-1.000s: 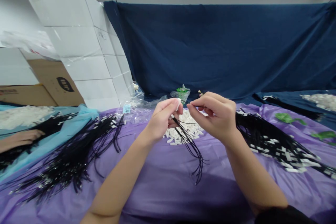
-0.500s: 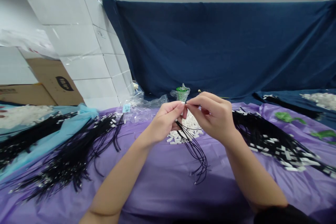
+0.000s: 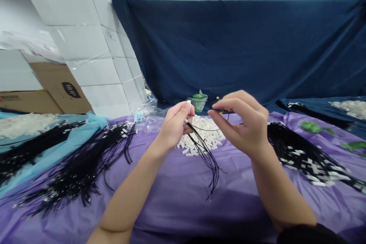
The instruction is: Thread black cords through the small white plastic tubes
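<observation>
My left hand (image 3: pixel 175 124) is closed, its thumb and fingers pinching a small white plastic piece (image 3: pixel 188 102) at the top. From the same hand a bunch of thin black cords (image 3: pixel 206 156) hangs down over the purple cover. One cord curves off to the right, toward my right hand (image 3: pixel 243 122). That hand is raised with thumb and index finger apart and nothing visible between their tips. Below and behind my hands lies a heap of small white pieces (image 3: pixel 204 137).
Bundles of black cords with white ends lie left (image 3: pixel 77 167) and right (image 3: pixel 303 156) on the purple cover (image 3: pixel 171 194). Behind are a wrapped green-and-clear cup (image 3: pixel 199 103), crumpled clear plastic, stacked white boxes (image 3: pixel 94 65) and a blue curtain (image 3: pixel 243 53).
My right hand has opened its pinch and drawn away to the right from the white piece. My left hand has shifted slightly left, and the hanging cords have swung left.
</observation>
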{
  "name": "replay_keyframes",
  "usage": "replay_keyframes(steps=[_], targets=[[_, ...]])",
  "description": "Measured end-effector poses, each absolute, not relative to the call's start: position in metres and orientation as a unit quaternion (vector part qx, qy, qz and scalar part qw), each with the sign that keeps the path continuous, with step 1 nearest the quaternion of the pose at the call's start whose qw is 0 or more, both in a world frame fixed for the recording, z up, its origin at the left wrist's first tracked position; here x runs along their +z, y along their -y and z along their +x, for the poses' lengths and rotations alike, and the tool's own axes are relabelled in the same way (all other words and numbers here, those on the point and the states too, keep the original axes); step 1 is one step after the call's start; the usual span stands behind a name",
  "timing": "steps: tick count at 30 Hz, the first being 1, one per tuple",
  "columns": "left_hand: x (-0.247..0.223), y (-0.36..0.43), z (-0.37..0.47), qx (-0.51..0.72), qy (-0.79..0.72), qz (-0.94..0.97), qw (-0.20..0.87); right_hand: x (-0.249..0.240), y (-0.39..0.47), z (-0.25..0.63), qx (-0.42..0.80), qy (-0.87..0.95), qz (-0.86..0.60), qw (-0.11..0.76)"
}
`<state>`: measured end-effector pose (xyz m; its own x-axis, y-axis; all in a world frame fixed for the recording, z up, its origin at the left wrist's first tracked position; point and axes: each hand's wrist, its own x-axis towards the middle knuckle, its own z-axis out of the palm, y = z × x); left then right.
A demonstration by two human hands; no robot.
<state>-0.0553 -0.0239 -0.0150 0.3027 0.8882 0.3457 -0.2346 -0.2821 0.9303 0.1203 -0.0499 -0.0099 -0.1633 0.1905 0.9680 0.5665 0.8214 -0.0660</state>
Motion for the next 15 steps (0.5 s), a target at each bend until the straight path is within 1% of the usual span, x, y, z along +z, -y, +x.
replay_keyframes(steps=[2, 4, 6, 10, 15], targets=[[-0.016, 0.022, -0.054, 0.546, -0.273, 0.589, 0.530, -0.011, 0.056, 0.120, -0.089, 0.796, -0.271, 0.534], [-0.016, 0.021, -0.052, 0.564, -0.272, 0.577, 0.525, -0.012, 0.059, 0.118, -0.016, 0.843, -0.306, 0.442], [-0.016, 0.021, -0.050, 0.572, -0.269, 0.569, 0.526, -0.014, 0.058, 0.115, 0.016, 0.857, -0.344, 0.383], [-0.014, 0.023, -0.048, 0.571, -0.278, 0.554, 0.539, -0.016, 0.051, 0.107, 0.031, 0.840, -0.380, 0.386], [-0.014, 0.024, -0.047, 0.563, -0.285, 0.555, 0.543, -0.016, 0.050, 0.106, 0.091, 0.831, -0.383, 0.392]])
